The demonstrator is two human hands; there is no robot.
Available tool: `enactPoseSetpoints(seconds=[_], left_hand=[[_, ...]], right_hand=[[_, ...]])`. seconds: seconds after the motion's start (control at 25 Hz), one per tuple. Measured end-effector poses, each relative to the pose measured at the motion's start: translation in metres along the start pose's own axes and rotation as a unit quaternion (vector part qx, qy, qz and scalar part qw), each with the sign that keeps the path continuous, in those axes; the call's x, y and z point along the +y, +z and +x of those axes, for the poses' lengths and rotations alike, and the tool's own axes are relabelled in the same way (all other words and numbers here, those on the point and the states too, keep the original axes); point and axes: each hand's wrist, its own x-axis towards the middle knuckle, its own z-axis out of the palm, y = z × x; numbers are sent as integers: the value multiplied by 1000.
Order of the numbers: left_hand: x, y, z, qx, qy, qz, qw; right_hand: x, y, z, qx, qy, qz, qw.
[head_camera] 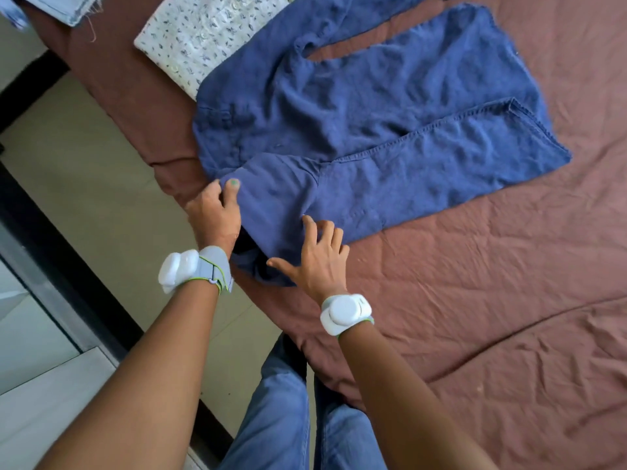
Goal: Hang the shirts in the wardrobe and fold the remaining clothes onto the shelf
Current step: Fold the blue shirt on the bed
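1. The left hand (215, 212) pinches the near-left fold of the blue shirt (356, 130), thumb on top.
2. The right hand (315, 256) lies flat on the shirt's folded near edge, fingers spread, gripping nothing.
3. The shirt lies spread on the brown bedsheet (492, 300), one sleeve folded across it.
4. A folded floral garment (200, 39) touches the shirt's far-left edge.
5. A pale denim piece (64, 8) lies at the far-left corner.
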Motion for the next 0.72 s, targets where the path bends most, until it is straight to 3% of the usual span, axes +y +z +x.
enactPoseSetpoints(seconds=[0.08, 0.16, 0.2, 0.24, 0.28, 0.36, 0.4, 0.48, 0.56, 0.64, 0.72], left_hand=[[17, -5, 3, -79, -41, -206, 975], [42, -16, 1, -270, -55, -354, 894], [54, -18, 3, -364, -34, -346, 864], [63, -17, 4, -416, 5, -303, 857], [60, -14, 7, -397, 36, -249, 883], [36, -3, 23, -247, 63, -78, 964], [21, 5, 27, -226, 53, 17, 972], [2, 22, 13, -286, 43, 188, 939], [3, 37, -10, -262, 97, 302, 912], [10, 51, -17, -192, 141, 305, 922], [21, 55, -10, -174, 139, 169, 960]], right_hand=[[-14, -5, -2, 49, 21, 38, 998], [-19, -14, 8, 96, 60, 160, 981], [-16, -19, 17, 121, 86, 240, 959], [-8, -26, 28, 145, 108, 317, 931], [-1, -32, 36, 151, 126, 368, 909], [8, -42, 44, 108, 191, 390, 894], [10, -43, 45, 81, 220, 385, 893], [12, -40, 46, 68, 243, 405, 879], [12, -34, 46, 85, 239, 424, 870], [8, -33, 46, 95, 236, 447, 857], [7, -38, 46, 96, 225, 476, 845]])
